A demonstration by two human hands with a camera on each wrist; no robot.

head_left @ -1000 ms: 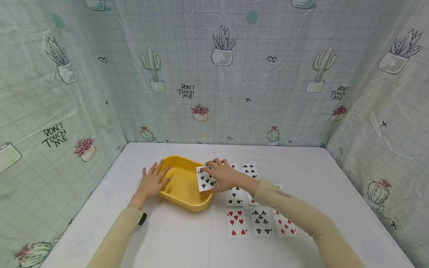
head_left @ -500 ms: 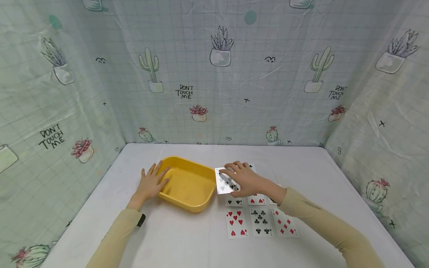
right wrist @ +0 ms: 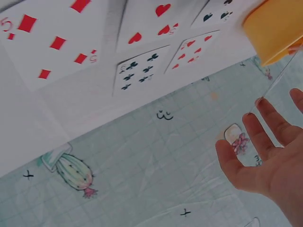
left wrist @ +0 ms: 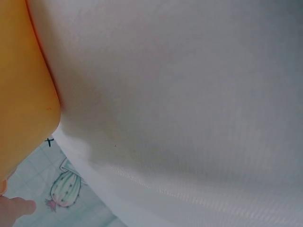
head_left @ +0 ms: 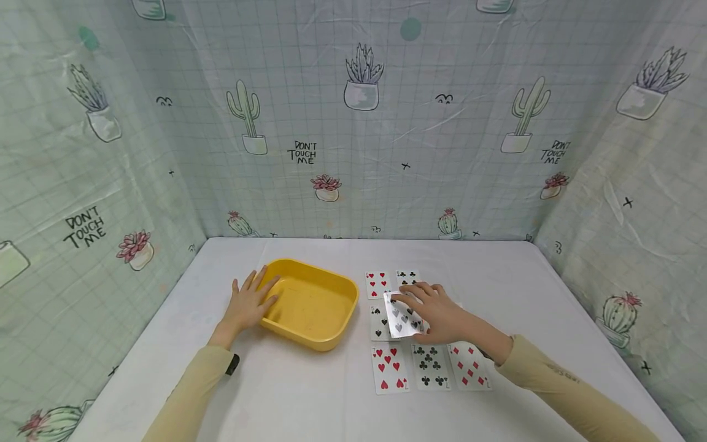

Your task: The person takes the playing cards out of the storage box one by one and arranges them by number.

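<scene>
My right hand pinches a seven of spades card between thumb and fingers, tilted above the laid-out cards with glare on its face. Only the thin edge of that card shows in the right wrist view, at the fingertips of the right hand. With fingers spread, my left hand rests on the left rim of the yellow tray. Just a fingertip of it appears in the left wrist view, beside the tray's outer wall.
Face-up cards lie right of the tray: six of hearts and six of clubs at the back; five of spades, five of hearts and five of diamonds behind; seven of hearts, clubs and diamonds in front.
My right hand has carried the seven of spades out from over the tray, rightward and toward the front, above the cards. The left hand and tray have stayed in place.
</scene>
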